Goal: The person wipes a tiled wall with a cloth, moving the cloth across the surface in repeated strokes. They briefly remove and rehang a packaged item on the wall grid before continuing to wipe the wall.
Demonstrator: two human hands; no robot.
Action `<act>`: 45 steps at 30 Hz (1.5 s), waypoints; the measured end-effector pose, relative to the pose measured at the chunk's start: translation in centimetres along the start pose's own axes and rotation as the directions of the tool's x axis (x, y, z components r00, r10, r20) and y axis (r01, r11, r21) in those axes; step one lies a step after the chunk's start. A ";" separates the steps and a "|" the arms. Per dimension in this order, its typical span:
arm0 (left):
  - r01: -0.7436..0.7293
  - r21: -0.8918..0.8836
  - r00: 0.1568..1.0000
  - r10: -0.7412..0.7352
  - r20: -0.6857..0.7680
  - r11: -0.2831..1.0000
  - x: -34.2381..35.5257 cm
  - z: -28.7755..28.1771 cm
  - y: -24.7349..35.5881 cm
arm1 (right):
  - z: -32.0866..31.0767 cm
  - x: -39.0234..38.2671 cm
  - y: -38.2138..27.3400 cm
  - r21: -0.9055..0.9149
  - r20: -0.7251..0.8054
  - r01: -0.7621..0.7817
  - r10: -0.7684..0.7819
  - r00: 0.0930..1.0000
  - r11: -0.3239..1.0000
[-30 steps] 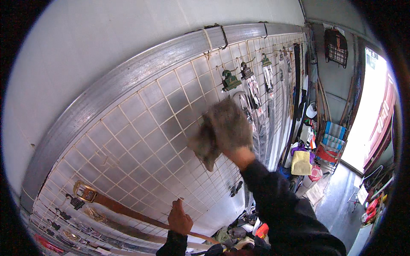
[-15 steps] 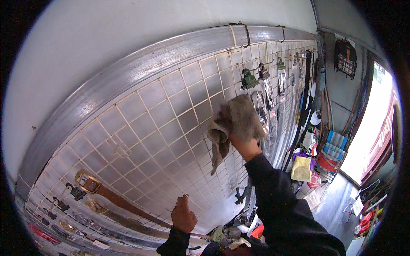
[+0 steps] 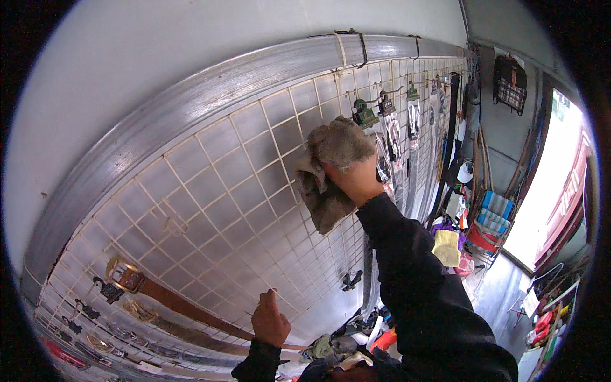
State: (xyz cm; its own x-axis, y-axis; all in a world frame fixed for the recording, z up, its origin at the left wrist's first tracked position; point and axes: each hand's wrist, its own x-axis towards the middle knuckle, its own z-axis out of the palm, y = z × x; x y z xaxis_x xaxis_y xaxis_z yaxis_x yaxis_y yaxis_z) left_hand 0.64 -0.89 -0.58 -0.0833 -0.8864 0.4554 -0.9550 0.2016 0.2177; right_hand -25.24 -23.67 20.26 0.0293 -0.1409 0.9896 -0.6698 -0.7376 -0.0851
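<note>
A worn grey-brown rag point(image 3: 340, 143) is bunched in my right hand point(image 3: 356, 181), which presses it against the upper part of a white wire grid panel point(image 3: 219, 184). Part of the rag hangs down below the fist, and most of the fingers are hidden in it. Lower down, my left hand point(image 3: 270, 321) is by the grid with its fingers curled and one tip pointing up; whatever is inside them cannot be seen. Just right of the rag, belts hang from hooks by green and dark clips point(image 3: 365, 114). A brown belt with a gold buckle point(image 3: 126, 275) hangs at the lower left.
A metal beam point(image 3: 191, 86) runs along the grid's top, tied with cords. Bags and folded things point(image 3: 344, 347) lie beneath the grid. To the right are a blue striped folding chair point(image 3: 495, 216), a hanging black bag point(image 3: 511, 83) and a bright doorway point(image 3: 554, 184).
My right hand has moved slightly left and up across the grid, and the rag has spread into a different fold. My left hand stays at nearly the same spot.
</note>
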 end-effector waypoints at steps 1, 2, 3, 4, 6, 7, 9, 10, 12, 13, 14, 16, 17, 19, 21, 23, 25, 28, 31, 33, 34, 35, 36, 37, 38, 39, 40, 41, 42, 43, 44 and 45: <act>-0.016 0.011 1.000 0.017 -0.018 1.000 0.0 0.0 -0.1 | 0.1 -0.2 0.0 0.031 -0.020 0.009 -0.008 1.000 0.999; -0.036 0.022 0.998 0.038 -0.055 0.999 0.0 0.1 -0.1 | 0.1 -0.4 0.0 -0.022 -0.003 0.035 -0.035 0.999 0.999; -0.055 0.033 0.994 0.058 -0.089 0.998 0.0 0.1 -0.2 | 0.1 -0.6 -0.1 -0.094 0.012 0.082 -0.081 0.997 0.992; -0.040 0.027 0.996 0.042 -0.073 0.999 0.0 0.2 -0.2 | 0.1 -0.8 -0.1 -0.184 0.042 0.118 -0.112 0.993 0.976; -0.011 0.009 0.999 0.011 -0.045 1.000 0.2 0.4 -0.4 | 0.3 -1.4 -0.3 -0.312 0.156 0.083 -0.035 0.987 0.947; -0.009 0.004 0.999 0.009 -0.044 1.000 0.2 0.5 -0.5 | 0.4 -1.8 -0.3 -0.376 0.147 0.098 -0.045 0.988 0.921; -0.002 0.001 0.999 0.002 -0.049 1.000 0.2 0.6 -0.6 | 1.1 -2.9 -0.6 -0.205 0.068 -0.092 0.108 0.992 0.974; -0.001 -0.007 0.999 0.001 -0.046 1.000 0.2 0.6 -0.6 | 1.3 -3.7 -0.8 -0.102 0.041 -0.188 0.193 0.980 0.977; -0.015 -0.013 0.998 0.014 -0.058 1.000 0.2 0.5 -0.7 | 1.2 -5.6 -1.1 -0.043 -0.006 -0.313 0.313 0.950 0.949; -0.026 -0.014 0.998 0.026 -0.066 1.000 0.3 0.5 -0.7 | 0.8 -6.7 -1.3 -0.014 -0.008 -0.384 0.383 0.924 0.923; -0.046 -0.012 0.996 0.044 -0.082 0.999 0.3 0.4 -0.7 | 0.4 -7.6 -1.6 0.085 0.055 -0.428 0.425 0.904 0.900; -0.026 -0.016 0.998 0.025 -0.051 1.000 0.3 0.2 -0.6 | -1.1 -9.1 -2.5 -0.017 0.109 -0.396 0.396 0.912 0.918; 0.011 -0.022 1.000 -0.011 -0.011 1.000 0.3 0.1 -0.5 | -1.8 -9.1 -2.9 -0.048 0.191 -0.490 0.489 0.851 0.871; 0.035 -0.033 0.999 -0.034 0.022 0.999 0.1 -0.1 -0.5 | -2.3 -7.4 -3.4 -0.125 0.015 -0.346 0.351 0.936 0.930; -0.007 -0.042 1.000 0.006 -0.019 0.999 0.0 -0.2 -0.5 | -2.6 -4.0 -3.3 0.139 0.128 -0.527 0.512 0.849 0.838; -0.022 -0.043 0.999 0.021 -0.027 0.999 -0.1 -0.2 -0.5 | -1.8 1.4 -1.7 -0.204 -0.089 -0.110 0.094 0.992 0.973; 0.003 -0.062 1.000 -0.002 0.008 0.998 -0.2 0.0 -0.5 | -0.6 5.7 -0.6 0.089 0.008 -0.321 0.322 0.947 0.943; 0.041 -0.073 0.998 -0.038 0.041 0.997 -0.5 0.2 -0.5 | 0.6 8.4 0.5 -0.145 -0.064 -0.212 0.204 0.977 0.966; -0.020 -0.007 0.999 0.020 -0.048 1.000 -0.7 0.3 -0.4 | 1.3 6.4 0.6 -0.252 -0.231 0.044 -0.104 0.967 0.967; -0.025 -0.005 0.998 0.025 -0.056 1.000 -0.6 0.3 -0.4 | 1.6 3.5 0.3 -0.286 -0.071 -0.156 0.141 0.987 0.945; -0.015 -0.023 0.999 0.014 -0.036 1.000 -0.5 0.3 -0.4 | 1.8 1.9 0.2 -0.186 -0.078 -0.209 0.198 0.977 0.960; -0.027 -0.031 0.998 0.025 -0.052 0.999 -0.4 0.2 -0.5 | 2.0 0.3 0.0 -0.147 -0.037 -0.298 0.296 0.954 0.943; -0.039 -0.040 0.996 0.036 -0.083 0.998 -0.4 0.1 -0.5 | 1.5 -1.2 0.2 -0.059 0.001 -0.257 0.258 0.966 0.964; -0.024 -0.050 0.999 0.022 -0.044 0.998 -0.4 0.1 -0.5 | 1.2 -2.6 0.3 -0.103 0.002 -0.148 0.149 0.989 0.984; -0.009 -0.063 1.000 0.008 -0.028 0.998 -0.4 0.1 -0.5 | 1.3 -3.3 0.4 -0.206 0.074 -0.197 0.216 0.974 0.959; -0.008 -0.068 0.999 0.005 -0.036 0.998 -0.5 0.0 -0.5 | 1.3 -3.5 0.6 -0.324 0.146 -0.273 0.333 0.931 0.906; -0.016 -0.036 0.999 0.015 -0.033 0.999 -0.5 0.0 -0.5 | 1.2 -3.3 0.9 -0.284 0.059 -0.233 0.259 0.964 0.930; -0.038 0.003 0.997 0.039 -0.063 0.999 -0.6 0.0 -0.4 | 1.3 -2.6 1.2 -0.267 0.017 -0.235 0.248 0.969 0.935; -0.038 0.008 0.998 0.038 -0.058 0.999 -0.6 -0.1 -0.3 | 1.1 -1.6 1.6 -0.240 -0.001 -0.292 0.300 0.954 0.926; -0.037 0.014 0.998 0.037 -0.053 0.999 -0.6 -0.1 -0.3 | 0.9 -0.2 1.9 -0.361 -0.096 -0.134 0.106 0.990 0.923; -0.011 -0.013 1.000 0.011 -0.012 1.000 -0.7 -0.2 -0.2 | 0.8 1.2 1.9 -0.117 -0.054 -0.253 0.249 0.967 0.960; 0.030 -0.023 0.998 -0.029 0.054 0.999 -0.7 -0.3 -0.2 | 0.7 2.6 1.8 0.105 -0.017 -0.315 0.318 0.948 0.943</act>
State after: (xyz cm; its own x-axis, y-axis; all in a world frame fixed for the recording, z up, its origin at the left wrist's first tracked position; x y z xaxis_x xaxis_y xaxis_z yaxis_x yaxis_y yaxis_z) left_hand 0.96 -0.21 -0.65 -0.0708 -0.9129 0.4019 -0.9501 0.1844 0.2515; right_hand -25.81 -25.83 22.58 -0.1977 -0.3574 0.9128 -0.5634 -0.7206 -0.4042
